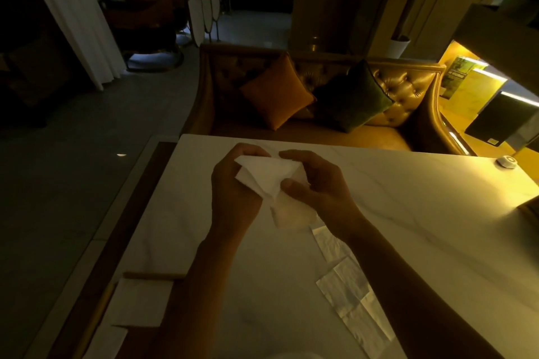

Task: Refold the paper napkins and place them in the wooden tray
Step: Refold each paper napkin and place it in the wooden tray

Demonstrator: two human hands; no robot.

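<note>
- Two bare hands are raised together above the counter [408,213], both pinched on one white paper napkin [264,176] held between them.
- Left hand [233,183] grips the napkin's left edge, fingers curled round behind the paper and the thumb in front.
- Right hand [315,181] clamps the napkin's right side, thumb pressed on the near face and fingers arched over the top edge.
- That napkin is partly folded: a flat upper panel stretches between the hands, and a loose tail hangs down below them, blurred at its lower end.
- More napkins [350,297] lie opened flat on the pale, marble-looking counter, under and beside the right forearm, overlapping one another in a row running toward the near edge.
- At the near left corner sits the wooden tray [154,275], of which only the far rim and left rim show clearly.
- Inside it rests a folded napkin stack [143,302], square and flat; a second white piece lies just nearer the camera, cut off by the frame.
- A small round white object [507,161] sits at the far right edge of the counter, well apart from the hands.
- Beyond the counter stands a tufted sofa [408,87] with an orange cushion [277,93] and a dark green cushion [354,96] side by side.
</note>
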